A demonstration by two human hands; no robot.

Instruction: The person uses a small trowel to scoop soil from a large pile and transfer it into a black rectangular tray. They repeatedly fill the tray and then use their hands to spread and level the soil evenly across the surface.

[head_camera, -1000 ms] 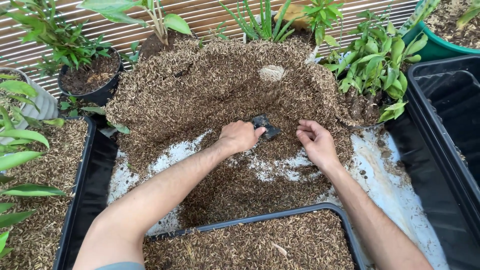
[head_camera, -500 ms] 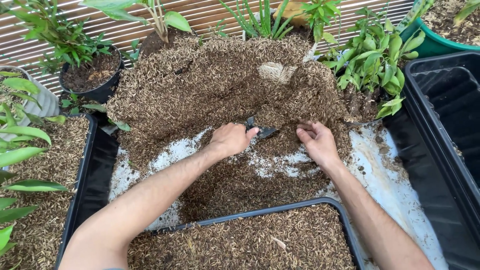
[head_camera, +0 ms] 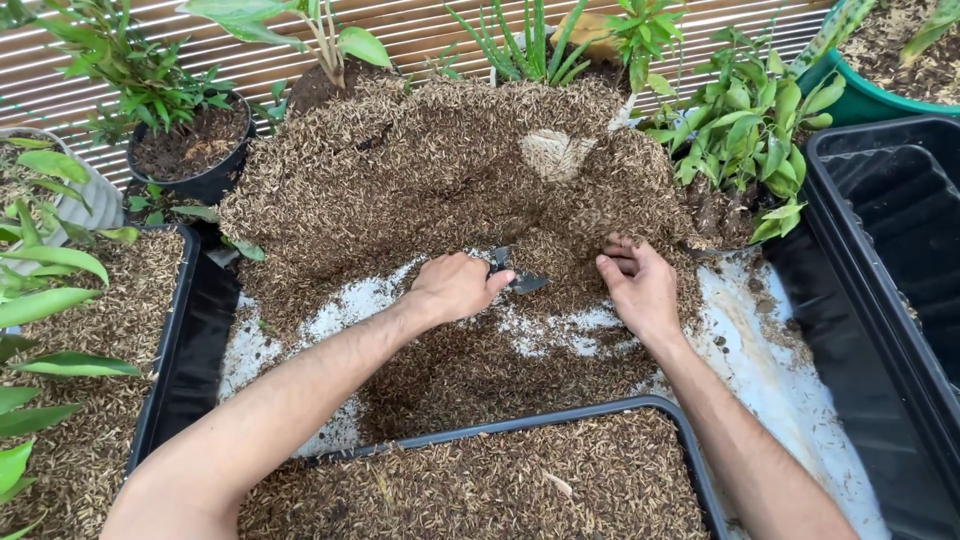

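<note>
A big heap of brown husk mulch [head_camera: 440, 190] lies on a white sheet [head_camera: 760, 360]. My left hand [head_camera: 455, 287] is closed around a small black scoop [head_camera: 518, 280] whose end is dug into the foot of the heap. My right hand [head_camera: 638, 285] rests palm down on the mulch just right of the scoop, fingers curled into the loose material. Near me sits a black tray [head_camera: 560, 418] filled with the same mulch.
An empty black tray [head_camera: 880, 240] stands on the right, another mulch-filled tray [head_camera: 170, 320] on the left. Potted plants line the back: a black pot [head_camera: 190, 150] at left, leafy green plants [head_camera: 760, 120] at right, a green pot [head_camera: 860, 95] in the far corner.
Both hands have slid a little toward me, dragging mulch down from the heap. The scoop sits deeper in the material, with less of it showing.
</note>
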